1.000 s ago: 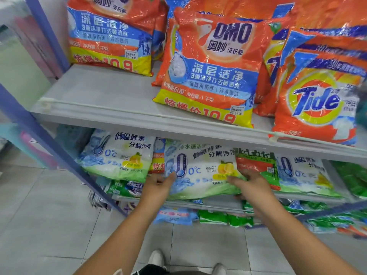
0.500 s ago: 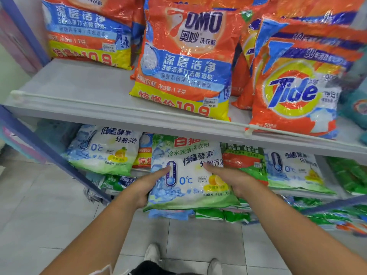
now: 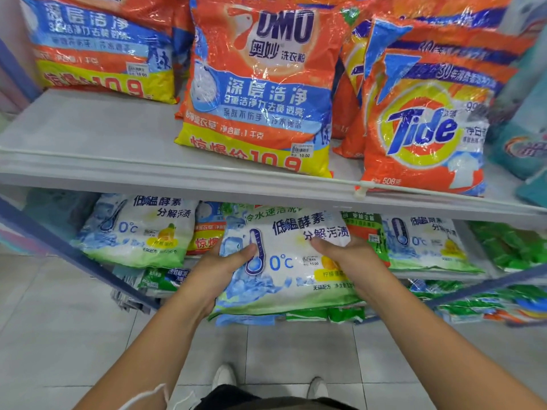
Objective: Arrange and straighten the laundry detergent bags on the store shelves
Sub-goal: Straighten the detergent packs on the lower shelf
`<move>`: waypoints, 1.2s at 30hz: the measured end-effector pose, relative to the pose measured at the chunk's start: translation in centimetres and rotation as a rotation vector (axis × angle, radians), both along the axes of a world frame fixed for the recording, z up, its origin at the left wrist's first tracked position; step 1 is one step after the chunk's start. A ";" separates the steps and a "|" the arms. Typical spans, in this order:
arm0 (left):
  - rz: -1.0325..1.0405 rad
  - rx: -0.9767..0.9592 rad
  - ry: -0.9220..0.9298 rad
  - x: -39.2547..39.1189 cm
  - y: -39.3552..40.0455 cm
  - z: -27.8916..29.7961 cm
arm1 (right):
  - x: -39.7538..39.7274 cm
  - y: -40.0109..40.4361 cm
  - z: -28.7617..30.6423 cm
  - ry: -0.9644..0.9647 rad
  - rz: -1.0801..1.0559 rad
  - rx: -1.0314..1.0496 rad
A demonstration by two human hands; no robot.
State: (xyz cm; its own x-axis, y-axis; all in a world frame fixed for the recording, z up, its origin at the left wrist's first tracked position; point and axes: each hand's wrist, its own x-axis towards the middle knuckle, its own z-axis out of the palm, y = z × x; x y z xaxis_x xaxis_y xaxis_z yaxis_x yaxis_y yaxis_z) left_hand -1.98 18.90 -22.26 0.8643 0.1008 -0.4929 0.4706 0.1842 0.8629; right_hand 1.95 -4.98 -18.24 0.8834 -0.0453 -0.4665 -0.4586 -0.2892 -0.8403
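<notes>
Since a second ago we have drawn the white 0°C bag (image 3: 284,261) forward, so its lower edge now overhangs the lower shelf (image 3: 438,275) front. Above it, the upper shelf lip (image 3: 207,179) sits close over its top edge (little room upward). Our left hand (image 3: 220,269) grips the bag's left side, thumb on its face; our right hand (image 3: 347,255) clamps its right side, beside the green-and-red bag (image 3: 370,235).

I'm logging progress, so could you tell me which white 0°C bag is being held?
The middle white 0°C bag, gripped by the left hand and right hand; its neighbours lie untouched.
</notes>
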 end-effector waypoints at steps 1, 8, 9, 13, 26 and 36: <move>-0.009 0.004 -0.029 0.2 -0.1 -0.2 | -0.3 -0.3 0.3 -0.019 -0.016 0.010; -0.047 0.089 -0.098 1.6 -5.2 0.6 | -1.0 -5.9 0.6 -0.077 -0.039 0.012; -0.050 0.095 -0.096 1.7 -6.5 0.7 | -1.0 -7.1 0.7 -0.076 -0.049 0.008; -0.043 0.101 -0.081 2.1 -13.2 0.2 | -0.5 -13.7 -0.2 -0.102 -0.047 -0.001; -0.008 0.320 -0.128 8.5 -33.6 1.4 | 6.1 -33.6 -0.9 -0.230 -0.104 0.009; -0.281 0.794 -0.171 11.4 -37.1 -4.3 | 10.6 -37.2 -7.1 -0.096 0.130 -0.228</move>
